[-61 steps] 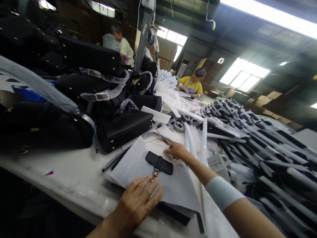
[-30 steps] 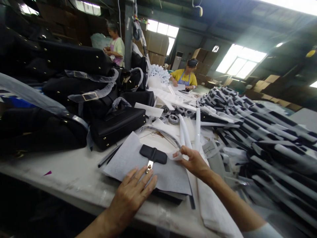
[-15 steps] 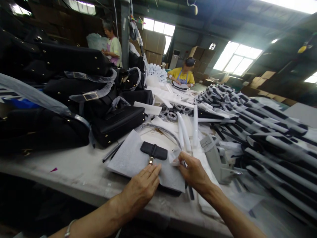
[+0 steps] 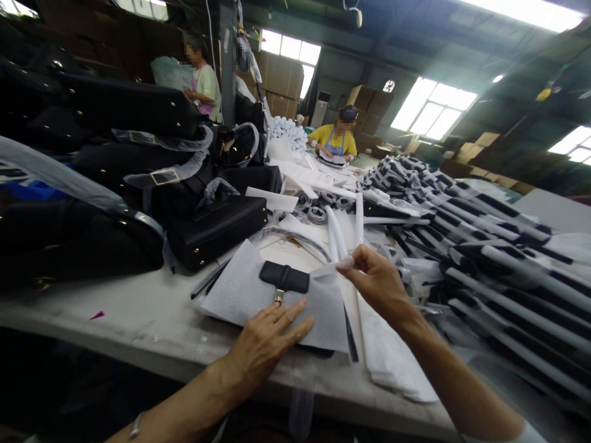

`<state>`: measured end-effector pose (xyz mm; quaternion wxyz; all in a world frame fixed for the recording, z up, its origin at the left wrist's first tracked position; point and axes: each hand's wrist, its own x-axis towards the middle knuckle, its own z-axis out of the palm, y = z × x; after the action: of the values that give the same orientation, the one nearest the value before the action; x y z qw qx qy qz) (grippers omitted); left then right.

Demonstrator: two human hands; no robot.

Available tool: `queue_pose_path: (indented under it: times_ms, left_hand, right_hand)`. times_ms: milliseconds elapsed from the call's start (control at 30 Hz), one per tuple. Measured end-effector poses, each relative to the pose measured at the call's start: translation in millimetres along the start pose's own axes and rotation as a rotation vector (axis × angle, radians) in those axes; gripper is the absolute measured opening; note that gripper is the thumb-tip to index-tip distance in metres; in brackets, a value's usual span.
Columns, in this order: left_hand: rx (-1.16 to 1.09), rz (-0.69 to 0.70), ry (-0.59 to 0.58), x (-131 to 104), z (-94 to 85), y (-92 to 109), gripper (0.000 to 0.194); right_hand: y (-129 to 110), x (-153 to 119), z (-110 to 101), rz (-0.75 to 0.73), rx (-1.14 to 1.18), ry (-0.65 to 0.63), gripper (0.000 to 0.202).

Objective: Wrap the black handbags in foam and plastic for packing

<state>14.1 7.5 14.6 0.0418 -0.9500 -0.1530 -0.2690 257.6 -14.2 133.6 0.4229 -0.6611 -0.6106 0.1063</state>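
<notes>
A black handbag lies flat on the table, mostly hidden under a thin white sheet (image 4: 235, 289). Its black closure tab (image 4: 284, 277) shows on top of the sheet, with a gold clasp (image 4: 279, 296) at the lower end. My left hand (image 4: 268, 338) lies on the sheet, fingers stretched out, fingertips just below the clasp. Beyond the tab, my right hand (image 4: 378, 286) pinches the upper right corner of the sheet, which is lifted and folded. A wrapped handle (image 4: 295, 232) arches out behind the bag.
Black bags (image 4: 217, 234) are piled on the left. Wrapped black-and-white straps (image 4: 498, 271) heap up on the right. White foam tubes (image 4: 335, 231) and coiled grey pieces (image 4: 317, 214) lie behind the bag. Folded white sheets (image 4: 392, 357) lie by my right forearm. A co-worker (image 4: 336, 138) sits at the far end.
My right hand has moved up and slightly right, drawing the sheet's corner with it. My left hand stays on the sheet, its fingers now spread wider.
</notes>
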Motion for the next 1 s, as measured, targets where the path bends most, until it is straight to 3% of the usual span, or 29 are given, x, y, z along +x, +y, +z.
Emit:
queue_pose_path:
  times_ms: [133, 267, 433, 700, 900, 1000]
  left_hand:
    - [0.002, -0.011, 0.009, -1, 4.2, 2, 0.045]
    - [-0.003, -0.005, 0.026, -3, 7.7, 3, 0.041]
    - [-0.083, -0.081, 0.142, -2, 4.8, 4, 0.041]
    - [-0.107, -0.041, 0.015, -2, -3.0, 1, 0.047]
    - [-0.155, -0.033, -0.025, -6, -0.1, -2, 0.042]
    - [-0.177, -0.022, -0.058, -6, -3.2, -4, 0.046]
  right_hand:
    - [-15, -23, 4, -0.21, -0.082, -0.074, 0.006]
    - [-12, -64, 30, -0.337, -0.106, -0.204, 0.022]
    - [-5, -100, 55, -0.375, -0.169, -0.231, 0.017]
    - [-7, -113, 67, -0.398, -0.21, -0.094, 0.02]
    - [-8, -118, 59, -0.508, -0.332, -0.183, 0.006]
    - [-5, -122, 59, -0.55, -0.387, -0.205, 0.016]
